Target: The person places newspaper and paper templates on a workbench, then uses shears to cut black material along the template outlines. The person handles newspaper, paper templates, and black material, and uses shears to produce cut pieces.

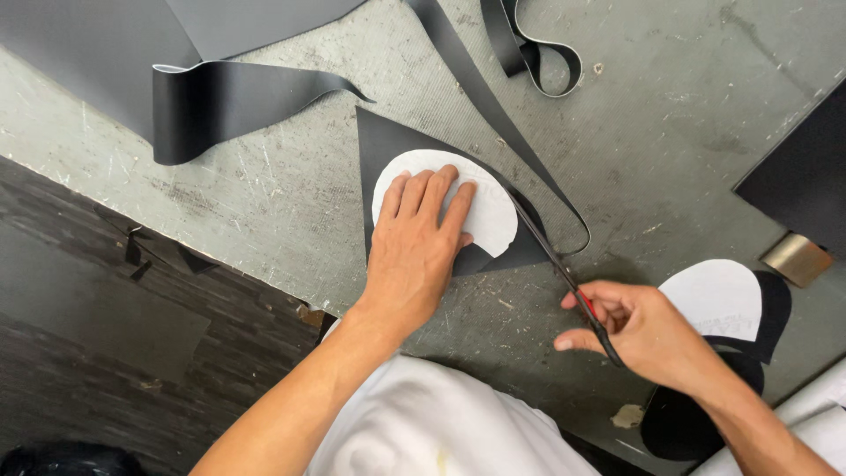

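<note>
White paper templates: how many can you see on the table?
2. One white template lies under the left hand on black material; another white template sits beside the right hand. Others may be hidden.

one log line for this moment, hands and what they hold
left hand: pressing white template on black sheet | right hand: holding scissors, cutting along template edge | surface: grey table

My scuffed grey surface (687,115) w/ black sheet pieces (388,154), curled black strips (220,97), white paper templates (718,295), brass block (796,258).
</note>
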